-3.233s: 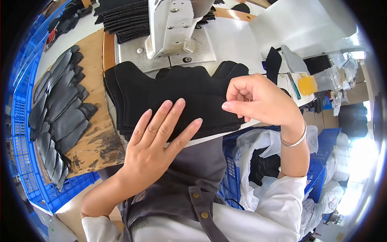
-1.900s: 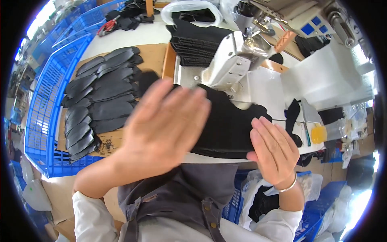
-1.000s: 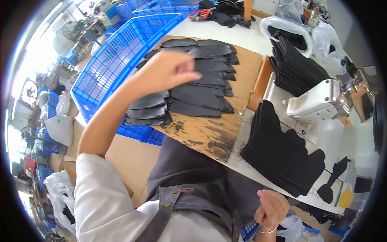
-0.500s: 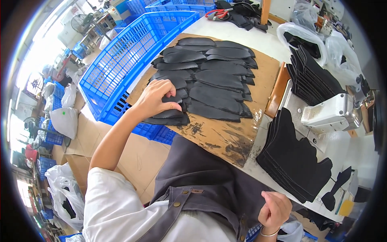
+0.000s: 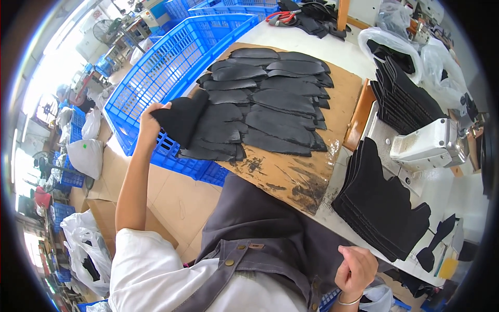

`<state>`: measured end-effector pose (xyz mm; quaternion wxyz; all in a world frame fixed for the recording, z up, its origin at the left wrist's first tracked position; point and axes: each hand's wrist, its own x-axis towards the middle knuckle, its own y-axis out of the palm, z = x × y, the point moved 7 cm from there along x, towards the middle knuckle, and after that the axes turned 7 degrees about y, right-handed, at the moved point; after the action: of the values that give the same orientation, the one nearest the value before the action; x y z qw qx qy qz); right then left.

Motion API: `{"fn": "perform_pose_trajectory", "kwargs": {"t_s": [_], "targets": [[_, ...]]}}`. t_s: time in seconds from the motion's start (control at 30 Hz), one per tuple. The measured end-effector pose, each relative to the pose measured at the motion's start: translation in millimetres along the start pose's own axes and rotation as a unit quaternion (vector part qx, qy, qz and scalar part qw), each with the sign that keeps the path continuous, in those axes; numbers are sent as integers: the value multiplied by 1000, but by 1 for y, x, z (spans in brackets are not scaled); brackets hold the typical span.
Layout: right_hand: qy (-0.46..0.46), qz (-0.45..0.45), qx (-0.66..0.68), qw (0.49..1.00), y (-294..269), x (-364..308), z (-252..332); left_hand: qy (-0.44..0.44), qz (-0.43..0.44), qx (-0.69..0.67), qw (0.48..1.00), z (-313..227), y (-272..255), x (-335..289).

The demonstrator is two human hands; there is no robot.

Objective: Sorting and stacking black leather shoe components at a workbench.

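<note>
Workshop bench (image 5: 291,179): left hand (image 5: 148,120) pinches one black piece (image 5: 179,118) lifted beside the spread rows (image 5: 265,112), most unpicked; right hand (image 5: 356,268) fisted, empty.

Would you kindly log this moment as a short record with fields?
Left hand: lifts one black cut piece
Right hand: loosely curled near the lap, holding nothing visible
Board: wooden, with overlapping black pieces
Sewing machine: white, at right
Stack: black panels beside the machine
Crate: blue, beyond the board

Cut pieces (image 5: 270,112) on board (image 5: 291,177) — crate (image 5: 171,62) left, sewing machine (image 5: 431,145) right.
</note>
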<state>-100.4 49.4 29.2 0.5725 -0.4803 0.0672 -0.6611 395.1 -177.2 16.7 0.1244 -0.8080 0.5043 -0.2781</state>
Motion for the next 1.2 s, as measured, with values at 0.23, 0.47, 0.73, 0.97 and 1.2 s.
{"fn": "perform_pose_trajectory", "kwargs": {"t_s": [0.23, 0.47, 0.73, 0.97, 1.2], "targets": [[-23, 32, -3, 999, 12, 10, 8, 161, 95, -18, 982, -73, 51, -26], [-57, 115, -16, 992, 75, 78, 57, 236, 180, 160, 941, -106, 94, -53], [-118, 97, -48, 987, 196, 170, 66, 262, 202, 111, 937, -105, 103, -63], [-98, 132, -98, 981, 221, 169, 60, 99, 50, -60, 992, -55, 66, -35], [-101, 144, -123, 977, 228, 167, 56, -27, -11, -198, 980, -25, 20, -27]]}}
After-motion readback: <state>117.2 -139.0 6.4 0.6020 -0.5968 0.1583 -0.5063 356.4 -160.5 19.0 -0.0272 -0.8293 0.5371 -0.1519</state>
